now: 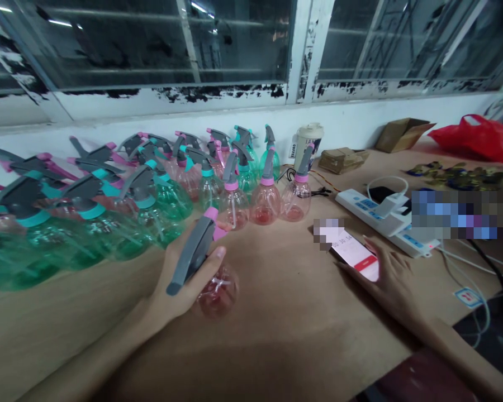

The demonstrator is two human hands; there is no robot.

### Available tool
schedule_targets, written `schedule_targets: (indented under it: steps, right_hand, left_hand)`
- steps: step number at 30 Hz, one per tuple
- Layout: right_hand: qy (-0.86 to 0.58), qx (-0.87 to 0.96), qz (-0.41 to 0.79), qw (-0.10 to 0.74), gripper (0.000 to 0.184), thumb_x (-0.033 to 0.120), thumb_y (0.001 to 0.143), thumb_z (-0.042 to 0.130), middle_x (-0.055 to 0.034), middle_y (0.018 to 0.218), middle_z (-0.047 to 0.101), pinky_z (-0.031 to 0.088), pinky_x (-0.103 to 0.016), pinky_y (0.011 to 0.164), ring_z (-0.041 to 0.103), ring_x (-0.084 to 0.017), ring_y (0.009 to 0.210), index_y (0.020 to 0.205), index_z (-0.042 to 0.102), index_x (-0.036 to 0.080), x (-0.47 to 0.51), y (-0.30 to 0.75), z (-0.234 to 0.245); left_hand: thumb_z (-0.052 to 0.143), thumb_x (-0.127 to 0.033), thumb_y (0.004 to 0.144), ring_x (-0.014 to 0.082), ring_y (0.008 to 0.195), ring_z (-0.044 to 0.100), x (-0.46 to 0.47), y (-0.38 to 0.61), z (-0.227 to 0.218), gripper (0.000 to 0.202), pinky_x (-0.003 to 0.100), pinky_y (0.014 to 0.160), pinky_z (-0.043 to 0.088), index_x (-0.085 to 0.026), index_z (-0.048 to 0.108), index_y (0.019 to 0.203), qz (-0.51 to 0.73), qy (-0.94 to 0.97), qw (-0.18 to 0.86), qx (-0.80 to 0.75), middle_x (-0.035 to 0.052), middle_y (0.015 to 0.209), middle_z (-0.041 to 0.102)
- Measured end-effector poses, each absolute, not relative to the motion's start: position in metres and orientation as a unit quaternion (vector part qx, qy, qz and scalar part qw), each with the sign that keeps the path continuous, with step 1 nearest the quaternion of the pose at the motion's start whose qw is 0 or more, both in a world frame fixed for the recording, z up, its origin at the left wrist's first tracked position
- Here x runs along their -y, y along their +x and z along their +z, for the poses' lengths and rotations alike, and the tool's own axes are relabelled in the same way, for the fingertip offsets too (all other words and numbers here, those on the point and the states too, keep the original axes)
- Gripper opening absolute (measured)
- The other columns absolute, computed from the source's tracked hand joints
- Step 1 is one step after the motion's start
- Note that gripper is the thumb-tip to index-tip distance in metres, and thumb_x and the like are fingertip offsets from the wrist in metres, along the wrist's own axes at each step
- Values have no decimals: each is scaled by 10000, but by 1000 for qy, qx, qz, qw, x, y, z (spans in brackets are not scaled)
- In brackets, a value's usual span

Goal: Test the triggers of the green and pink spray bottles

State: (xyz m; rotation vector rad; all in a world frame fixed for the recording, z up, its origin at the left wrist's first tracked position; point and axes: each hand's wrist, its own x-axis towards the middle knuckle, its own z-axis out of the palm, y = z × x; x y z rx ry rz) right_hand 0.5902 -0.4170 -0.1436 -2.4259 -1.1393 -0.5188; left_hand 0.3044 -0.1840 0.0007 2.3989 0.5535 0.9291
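Observation:
My left hand point(180, 279) is closed around the neck of a pink spray bottle point(218, 290) with a grey trigger and pink cap, standing on the brown table point(285, 312). My right hand point(392, 276) grips a phone point(354, 254) with a lit white and red screen, held just above the table. Behind the held bottle stand many more spray bottles, pink ones point(266, 201) in the middle and green ones point(167, 201) to the left.
A white power strip point(385, 223) with a plugged charger and cables lies right of the phone. A white coffee cup point(308, 142), cardboard boxes point(402, 134), a red plastic bag point(478, 137) and gold-coloured parts point(461, 176) sit along the back right under the windows.

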Motion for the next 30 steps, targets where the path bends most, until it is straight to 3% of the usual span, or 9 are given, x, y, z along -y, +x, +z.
schedule_targets:
  steps: [11,18,23,30]
  right_hand:
    - [-866,404,-202,215,808,723,752,363,-190,1128,578,391,-493,843,525,-352,1033,1296,398,126,400,596,-145]
    - [-855,411,-197,247,831,729,732,400,-194,1288,478,372,-496,919,440,-351,1157,1303,379,126,421,576,-147]
    - [-870,394,-176,237,893,752,695,420,-199,1204,540,387,-503,874,502,-357,1058,1314,368,112,425,582,-149]
    - [-887,358,-192,220,884,755,709,390,-199,1110,595,393,-504,838,548,-358,973,1300,396,97,414,586,-149]
  left_hand:
    - [489,-310,797,163,575,483,184,303,0,220,289,558,458,-258,511,1009,338,892,228,-196,-14,662,500]
    - [473,-285,804,147,530,460,184,305,0,244,306,590,464,-253,522,1041,332,896,228,-187,-24,653,508]
    - [480,-281,794,158,582,476,185,305,0,145,306,615,468,-247,526,928,341,891,240,-182,-19,652,476]
    - [507,-258,784,158,633,523,182,304,-4,242,309,670,460,-226,525,1024,338,888,257,-179,-6,726,525]
